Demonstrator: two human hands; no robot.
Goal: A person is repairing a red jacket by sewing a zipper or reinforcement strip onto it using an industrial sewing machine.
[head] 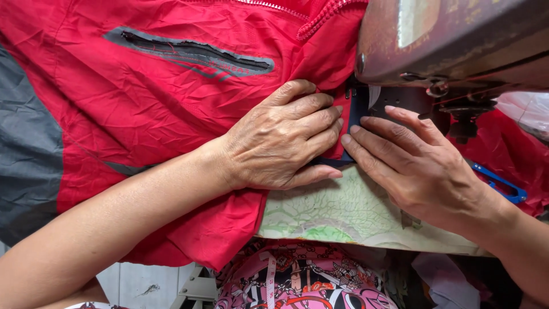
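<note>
We see the left hand (280, 140) lying flat, palm down, on a red jacket (143, 103), fingers together and pressing the cloth rather than gripping it. The jacket spreads over the left of the worn green table (343, 214), a grey-edged zip pocket (189, 52) above the hand. The right hand (420, 169) lies flat too, fingers extended, fingertips (347, 139) touching a dark blue strip (355, 111) at the jacket's edge, under the brown sewing machine head (452, 40). Blue-handled scissors (503, 184) lie just beside the right wrist.
</note>
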